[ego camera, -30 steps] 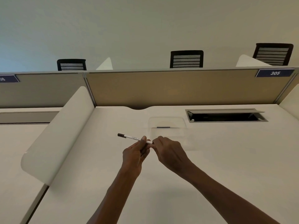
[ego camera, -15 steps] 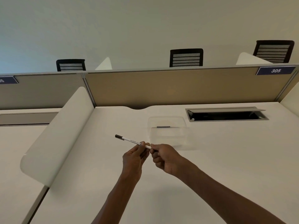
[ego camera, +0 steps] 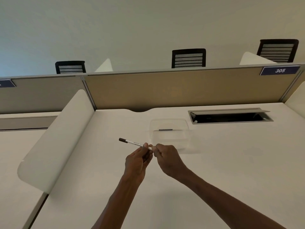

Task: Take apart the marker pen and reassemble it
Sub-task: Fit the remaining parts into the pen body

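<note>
Marker pen (ego camera: 134,143): held in the air above the tabletop (ego camera: 231,154), slanting up to the left, with its dark end free on the far left and its near end hidden between the two hands.
Left hand (ego camera: 137,160): closed around the white barrel, thumb and fingers pinching it near its right end.
Right hand (ego camera: 166,157): closed on the pen's near end; whatever part it holds, a cap or a plug, is covered by the fingers and cannot be told.
Clear tray (ego camera: 170,133): on the tabletop just beyond the hands, with one small dark piece (ego camera: 165,129) lying in it.
Step in hand: probably pulling or pushing a part at the near end; which of the two cannot be told from here.
Doing it well: keep the left hand steady as the anchor, move the right hand straight along the barrel's line, and add a slight twist, not a bend, so the thin barrel does not flex.
Watch for: a small part slipping free; working above the tray would catch it.
</note>
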